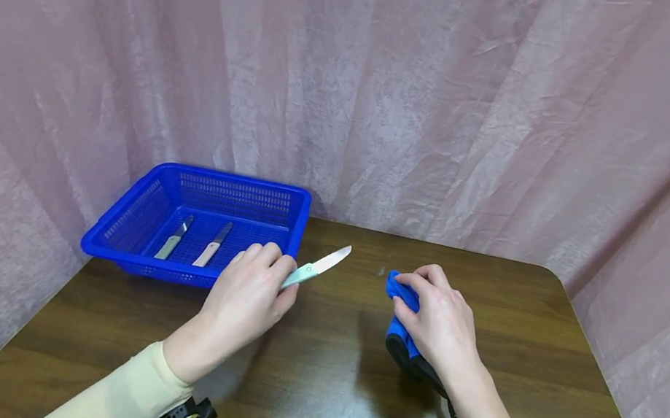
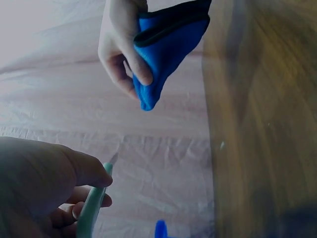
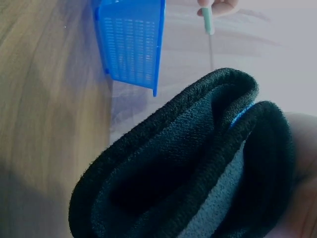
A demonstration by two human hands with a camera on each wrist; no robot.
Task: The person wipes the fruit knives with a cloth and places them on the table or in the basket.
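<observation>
My left hand (image 1: pixel 251 291) grips a knife (image 1: pixel 316 268) by its mint-green handle, held in the air just right of the blue basket. Its blade points up and to the right, away from the fingers. In the left wrist view the green handle (image 2: pixel 90 208) lies between thumb and fingers. Over the right half of the table, my right hand (image 1: pixel 439 319) pinches a folded blue cloth (image 1: pixel 404 293) with black edging. The right wrist view is largely filled by the cloth's dark folds (image 3: pixel 163 163). A gap separates the cloth from the blade.
A blue plastic basket (image 1: pixel 187 274) with slotted walls stands at the back left of the wooden table (image 1: pixel 316 398). Inside lie a knife with a green handle (image 1: pixel 169 246) and one with a cream handle (image 1: pixel 208 253). A pink curtain (image 1: pixel 393 100) hangs behind.
</observation>
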